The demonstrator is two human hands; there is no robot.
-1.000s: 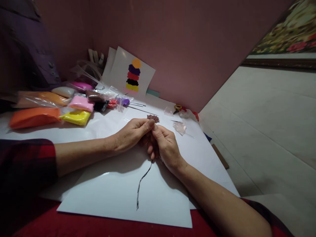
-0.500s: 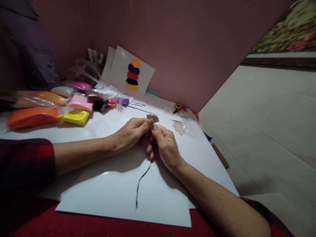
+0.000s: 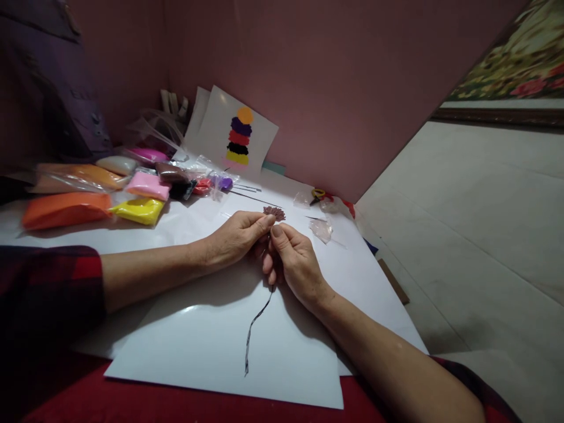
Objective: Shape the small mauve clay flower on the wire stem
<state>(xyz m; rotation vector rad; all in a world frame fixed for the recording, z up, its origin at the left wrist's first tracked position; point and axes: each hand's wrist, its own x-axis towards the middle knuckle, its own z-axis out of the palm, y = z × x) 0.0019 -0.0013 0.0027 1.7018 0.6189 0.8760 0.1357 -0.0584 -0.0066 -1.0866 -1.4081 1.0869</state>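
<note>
The pink wall [image 3: 317, 88] rises behind the front sheet [image 3: 194, 358], the landmark here: a broad white sheet lying nearest the person. Under it and beyond it spreads the white table covering [image 3: 374, 305]. A purple printed object [image 3: 57, 106] stands far off to the sheet's left, cut off by the view and too dim to make out.

The left hand [image 3: 231, 239] and right hand [image 3: 304, 267] meet above the sheet's far part. The left thumb and forefinger pinch the base of the fringed piece [image 3: 275, 214]; the right thumb and forefinger press together just below, and what they grip is hidden. The right hand's lower fingers curl inward; most of the left's are covered.

Beyond the sheet to the left lie the orange packet [image 3: 66, 210] and yellow packet [image 3: 138, 210], among other coloured packets. Beyond its far side, a card with stacked coloured shapes [image 3: 259, 132] leans on the wall. The scissors [image 3: 318, 197] lie beyond it to the right, partly lost among clear wrappings.

The fringed piece, brownish, sits just past the sheet's far side, fanned crosswise with its tips away from the person. The dark strand [image 3: 249, 338] runs from under the fingers toward the sheet's near edge, slanting left; fingers hide whether the two join.
</note>
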